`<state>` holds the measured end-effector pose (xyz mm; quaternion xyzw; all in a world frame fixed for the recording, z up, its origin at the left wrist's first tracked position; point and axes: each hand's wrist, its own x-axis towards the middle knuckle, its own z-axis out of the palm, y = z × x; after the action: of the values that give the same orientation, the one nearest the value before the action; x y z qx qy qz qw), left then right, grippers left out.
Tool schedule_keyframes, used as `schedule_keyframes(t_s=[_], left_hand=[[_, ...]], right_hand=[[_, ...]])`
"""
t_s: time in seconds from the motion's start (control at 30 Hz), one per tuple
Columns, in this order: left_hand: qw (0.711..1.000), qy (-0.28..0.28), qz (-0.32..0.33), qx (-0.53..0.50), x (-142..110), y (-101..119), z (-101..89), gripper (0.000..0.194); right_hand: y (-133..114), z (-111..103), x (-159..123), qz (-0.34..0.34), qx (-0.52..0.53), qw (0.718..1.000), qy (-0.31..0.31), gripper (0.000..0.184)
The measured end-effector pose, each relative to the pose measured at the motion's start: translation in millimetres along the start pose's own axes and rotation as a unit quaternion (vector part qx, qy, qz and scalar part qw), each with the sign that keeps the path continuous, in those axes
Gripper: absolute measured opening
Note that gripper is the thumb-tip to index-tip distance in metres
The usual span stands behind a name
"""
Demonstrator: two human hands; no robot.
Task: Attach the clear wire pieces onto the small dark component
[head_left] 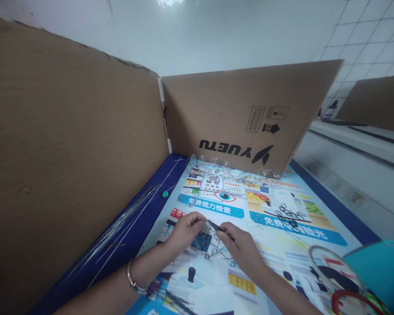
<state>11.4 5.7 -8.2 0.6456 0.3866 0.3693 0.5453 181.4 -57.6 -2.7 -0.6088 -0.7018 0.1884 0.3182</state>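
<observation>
My left hand (185, 229) and my right hand (238, 245) meet low in the middle of the view, over a printed poster (282, 245) that covers the table. The right hand's fingers are closed on a thin dark tool (215, 225) whose tip points toward the left hand. My left fingers pinch something small and clear that I cannot make out. A bracelet (133, 280) sits on my left wrist. Small clear pieces and wire bits (216, 253) lie under and between the hands.
Cardboard walls stand at the left (68, 166) and at the back (243, 118). Several thin wires (118, 232) lie along the left wall on a blue strip. A small green bead (165, 194), dark rings (290, 214), a row of clear pieces (230, 168), red coils (348, 302) and a teal box (381, 271) are nearby.
</observation>
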Motion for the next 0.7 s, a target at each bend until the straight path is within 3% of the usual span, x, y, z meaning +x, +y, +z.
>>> schedule_keyframes(t_s=[0.33,0.7], left_hand=[[0.996,-0.022,0.042,0.078,-4.5,5.3,-1.2,0.014],[0.995,-0.046,0.026,0.079,-7.4,8.8,0.6,0.013]], right_hand=[[10.7,3.6,0.2,-0.069,-0.088,0.993,0.021,0.029],[9.8,0.4,1.2,-0.148,-0.062,0.986,0.032,0.029]])
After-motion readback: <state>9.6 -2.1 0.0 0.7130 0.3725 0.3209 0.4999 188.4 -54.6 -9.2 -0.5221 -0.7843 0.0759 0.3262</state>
